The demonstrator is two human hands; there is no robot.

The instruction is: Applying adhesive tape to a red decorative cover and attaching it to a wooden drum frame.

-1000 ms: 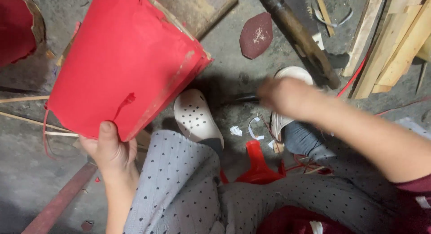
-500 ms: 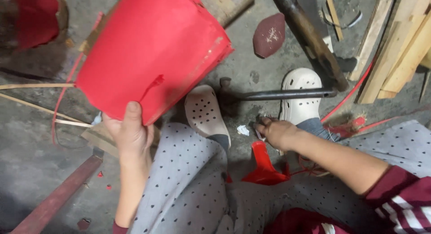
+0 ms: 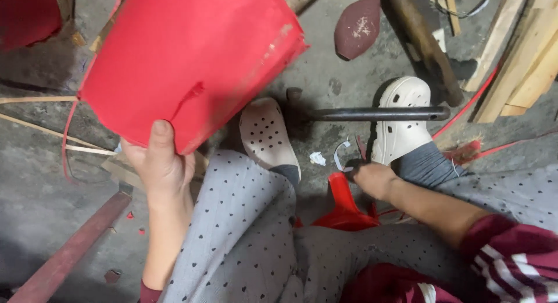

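1. Hands at work on a concrete floor: the left hand, lower left of centre, pinches the bottom edge of a large red sheet-covered panel, thumb pressed flat on its face, fingers hidden behind it.
2. Panel fills the upper left of the frame, tilted, its long edge running from lower left up to upper right.
3. Right hand, right of centre, is curled closed low between the feet; what it grips cannot be told.
4. Red scrap stands just below and left of that hand, touching or nearly so.
5. Dark metal rod lies level above the right hand, between two white clogs.
6. Right hand is nearer the scrap and rod; the left hand alone carries the panel, well apart.
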